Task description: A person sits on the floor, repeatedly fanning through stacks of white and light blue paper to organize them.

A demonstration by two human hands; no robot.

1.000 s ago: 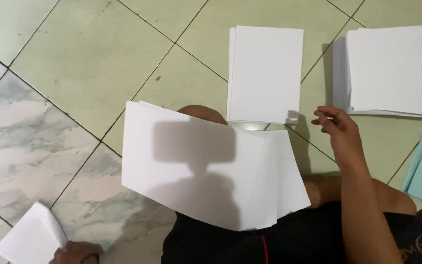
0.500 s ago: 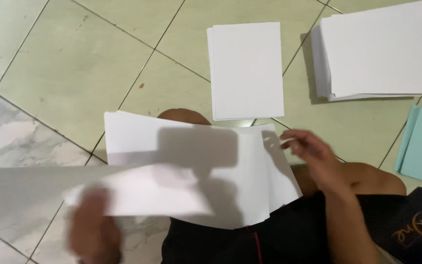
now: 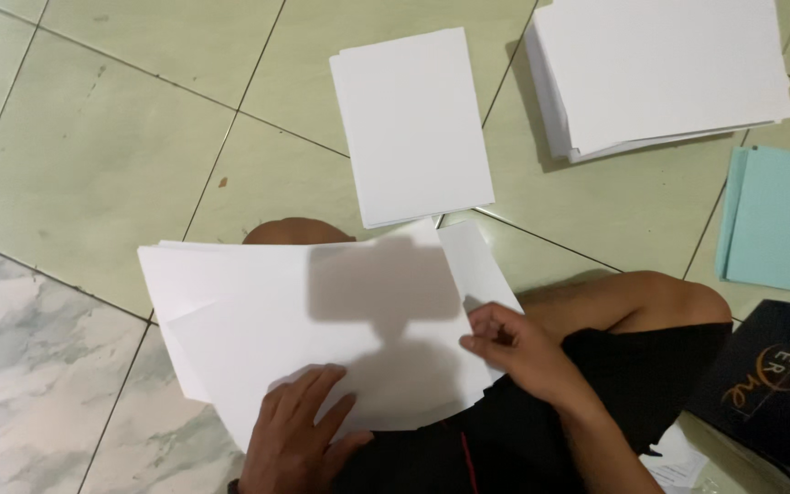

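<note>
A loose bundle of white paper sheets lies across my lap, fanned at its left edge. My left hand rests flat on the near edge of the top sheet, fingers spread. My right hand pinches the right edge of the bundle between thumb and fingers. My knees show beyond the sheets, and a dark shadow falls on the top sheet.
On the tiled floor ahead lie a small white paper stack and a thicker white stack at the far right. Light blue sheets sit at the right edge, with a dark paper package below them.
My left hand came in from the lower left with a sheet and laid it on the lap bundle. My right hand dropped from near the thick stack to the bundle's right edge.
</note>
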